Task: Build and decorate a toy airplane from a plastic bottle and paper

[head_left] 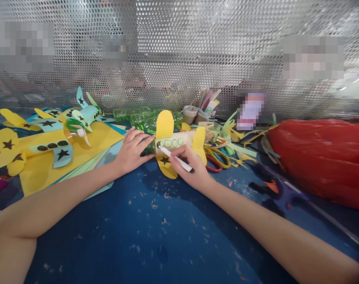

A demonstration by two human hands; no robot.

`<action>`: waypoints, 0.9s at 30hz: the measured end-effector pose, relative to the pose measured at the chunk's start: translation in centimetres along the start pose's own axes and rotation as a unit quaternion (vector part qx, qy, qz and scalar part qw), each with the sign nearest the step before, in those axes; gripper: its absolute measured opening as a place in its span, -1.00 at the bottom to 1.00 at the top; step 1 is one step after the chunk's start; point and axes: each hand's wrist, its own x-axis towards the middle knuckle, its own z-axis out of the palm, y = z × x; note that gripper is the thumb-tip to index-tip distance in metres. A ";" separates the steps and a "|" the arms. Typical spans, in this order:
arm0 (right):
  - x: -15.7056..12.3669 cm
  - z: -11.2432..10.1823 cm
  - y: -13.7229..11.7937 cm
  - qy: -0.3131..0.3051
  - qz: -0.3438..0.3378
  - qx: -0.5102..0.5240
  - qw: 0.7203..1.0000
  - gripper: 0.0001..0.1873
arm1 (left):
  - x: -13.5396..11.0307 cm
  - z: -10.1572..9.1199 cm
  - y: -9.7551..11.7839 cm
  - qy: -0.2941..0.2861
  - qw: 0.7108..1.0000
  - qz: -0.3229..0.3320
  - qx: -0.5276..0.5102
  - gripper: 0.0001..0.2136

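A toy plane (186, 136) lies on the blue table, made of a green bottle wrapped in pale paper with yellow wings and tail. Its lower wing bears a black star. Along the body runs a row of drawn ovals; the leftmost is partly filled in black. My left hand (134, 152) steadies the plane at its green bottle end, fingers and thumb on either side. In my right hand (194, 165) is a white marker (179, 158), held like a pen, its tip at the leftmost oval. My right fingers hide part of the body.
Several decorated paper planes (47, 144) stand at left on yellow sheets (102, 138). Green bottles (144, 118), paper scraps (232, 138) and scissors (219, 157) lie behind. A glue gun (285, 191) and red bag (318, 157) are at right. Perforated metal (173, 47) closes the back.
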 end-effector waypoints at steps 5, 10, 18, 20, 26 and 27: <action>-0.1 0.1 0.1 0.034 0.024 0.009 0.999 -0.93 | 0.0 0.0 0.1 0.000 1.000 -0.006 -0.005 -0.48; -0.2 0.1 0.5 0.067 0.052 0.008 0.996 -0.91 | 0.1 -0.1 0.1 -0.004 1.000 0.000 0.004 -0.48; -0.1 0.1 0.4 0.036 0.038 0.011 0.999 -0.91 | 0.1 -0.1 0.1 -0.005 1.000 -0.007 -0.012 -0.48; -0.1 0.1 0.4 0.033 0.035 0.014 0.999 -0.90 | 0.1 -0.1 0.1 -0.007 1.000 -0.007 -0.012 -0.48; -0.1 0.1 0.5 0.039 0.038 0.013 0.998 -0.90 | 0.1 -0.1 0.0 0.001 1.000 0.001 -0.003 -0.48; -0.1 0.1 0.4 0.039 0.041 0.013 0.998 -0.90 | 0.1 0.0 0.0 0.001 1.000 0.002 -0.003 -0.48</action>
